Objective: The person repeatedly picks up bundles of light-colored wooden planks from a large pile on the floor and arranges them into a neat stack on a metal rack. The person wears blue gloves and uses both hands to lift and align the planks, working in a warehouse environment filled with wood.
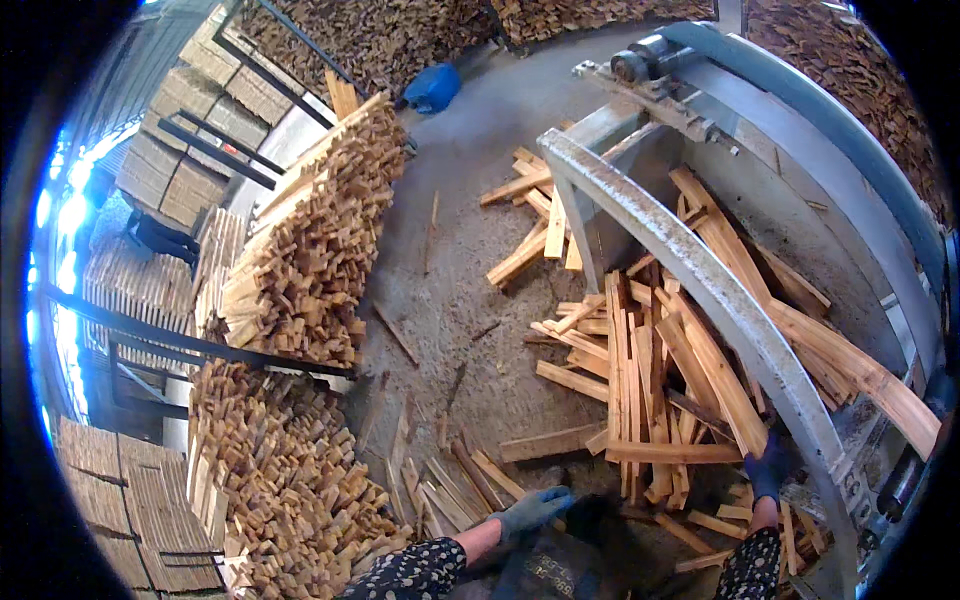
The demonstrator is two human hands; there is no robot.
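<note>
My right hand (767, 468), in a dark blue glove, is closed at the near end of a long wooden board (715, 375). That board leans over a loose heap of slats, and a short slat (672, 453) lies crosswise with its end beside the same hand. In a grey-blue glove, my left hand (535, 510) is held in front of my body with its fingers extended and nothing visible in them. Below it is a dark printed apron (545, 570). The underside of the right hand's grip is hidden.
A curved metal machine frame (700, 260) arches over the heap on the right, with a long board (855, 365) beneath it. Tall stacks of cut wood (310, 250) stand at left behind dark metal rails (200, 345). Loose slats (455, 490) litter the floor; a blue container (432, 88) stands farther back.
</note>
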